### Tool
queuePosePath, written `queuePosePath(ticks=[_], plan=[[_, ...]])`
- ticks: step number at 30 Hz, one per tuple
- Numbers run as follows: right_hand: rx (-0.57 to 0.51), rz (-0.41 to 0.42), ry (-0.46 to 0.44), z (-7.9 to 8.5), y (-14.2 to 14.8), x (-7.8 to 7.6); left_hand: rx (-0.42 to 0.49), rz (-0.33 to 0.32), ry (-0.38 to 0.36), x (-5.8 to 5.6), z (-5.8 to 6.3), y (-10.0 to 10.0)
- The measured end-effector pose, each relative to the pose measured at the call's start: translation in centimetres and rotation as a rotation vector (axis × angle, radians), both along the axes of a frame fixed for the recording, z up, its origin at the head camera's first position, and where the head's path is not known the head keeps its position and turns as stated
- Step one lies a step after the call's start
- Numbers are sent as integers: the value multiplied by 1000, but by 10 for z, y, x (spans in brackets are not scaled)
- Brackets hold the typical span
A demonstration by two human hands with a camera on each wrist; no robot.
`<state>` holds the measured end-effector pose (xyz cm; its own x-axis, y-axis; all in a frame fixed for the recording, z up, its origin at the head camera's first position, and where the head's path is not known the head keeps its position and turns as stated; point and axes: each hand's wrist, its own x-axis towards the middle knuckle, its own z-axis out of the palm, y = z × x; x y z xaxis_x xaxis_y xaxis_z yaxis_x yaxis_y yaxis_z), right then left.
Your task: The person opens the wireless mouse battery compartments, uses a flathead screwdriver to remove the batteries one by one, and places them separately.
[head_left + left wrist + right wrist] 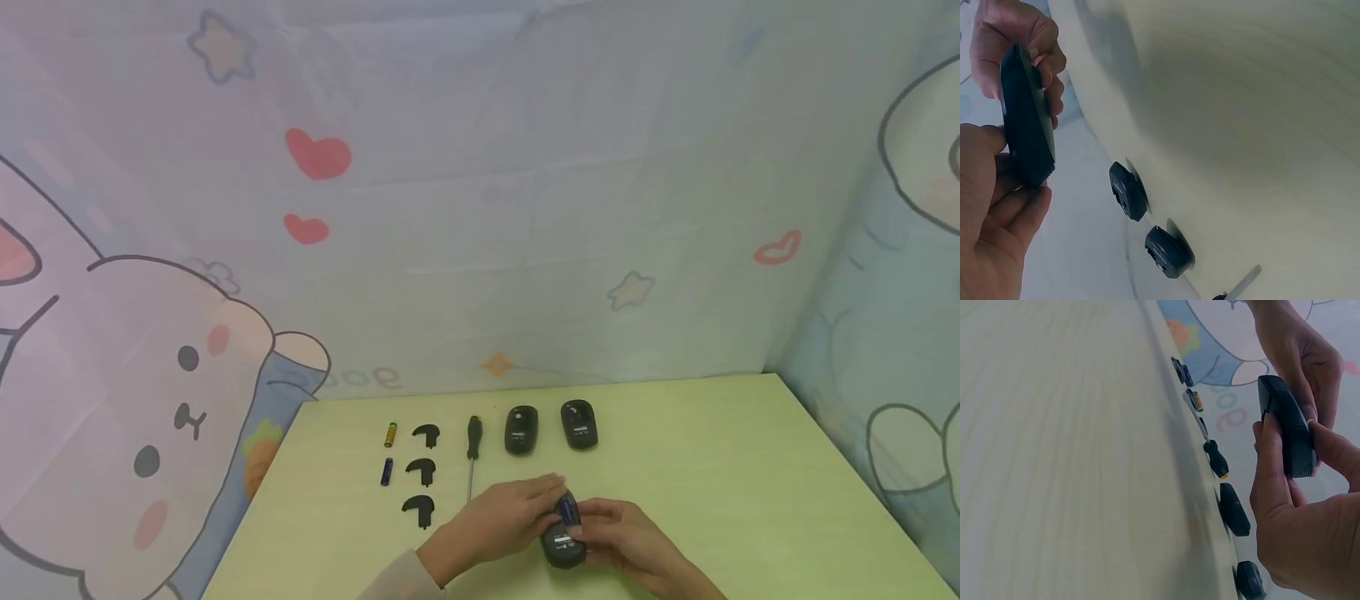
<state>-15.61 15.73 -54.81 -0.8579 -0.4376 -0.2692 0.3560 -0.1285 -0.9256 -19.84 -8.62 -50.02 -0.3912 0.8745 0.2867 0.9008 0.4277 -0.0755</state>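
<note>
Both hands hold a dark computer mouse (561,548) above the near part of the table, its body tilted up in the wrist views. A blue battery (567,512) shows in the open upper part of this mouse. My left hand (510,518) grips the far end, fingers bent around it in the left wrist view. My right hand (628,543) pinches the mouse's right side between thumb and fingers. In the right wrist view the mouse (1286,428) stands between the right thumb and fingers, with the left hand (1310,359) partly behind it.
Two more mice (521,430) lie at the back of the table (720,467). Left of them is a screwdriver (474,440), its shaft partly behind the left hand. Further left lie three curved black covers (421,471), a gold-green battery (391,434) and a blue battery (387,472).
</note>
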Motion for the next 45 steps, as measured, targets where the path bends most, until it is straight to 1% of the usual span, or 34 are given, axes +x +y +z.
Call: queuePosePath(ticks=[7, 14, 20, 23, 25, 29, 32, 34, 40, 42, 45], plan=[[-1, -11, -9, -3, -1, 1, 62, -24, -40, 1, -4, 1], [-23, -1, 2, -8, 2, 3, 133, -11, -92, 3, -7, 5], [-37, -4, -8, -7, 3, 4, 205, 15, -207, 5, -9, 9], [-33, -10, -10, -6, 2, 5, 247, 41, -260, 5, -10, 11], [-24, -16, -10, -6, 2, 5, 278, 62, -296, 5, -10, 13], [-12, -21, -18, -7, 1, 4, 366, 106, -392, 6, -12, 17], [-7, -20, -23, -9, 0, 3, 436, 143, -479, 5, -13, 18], [-4, -23, -26, -9, 0, 3, 463, 175, -528, 4, -14, 19], [7, -33, -29, -8, 0, 3, 486, 278, -696, 2, -15, 20], [7, -32, -32, -8, 1, 3, 487, 293, -726, 1, -15, 21], [1, -29, -30, -9, 2, 3, 491, 288, -745, 1, -14, 22]])
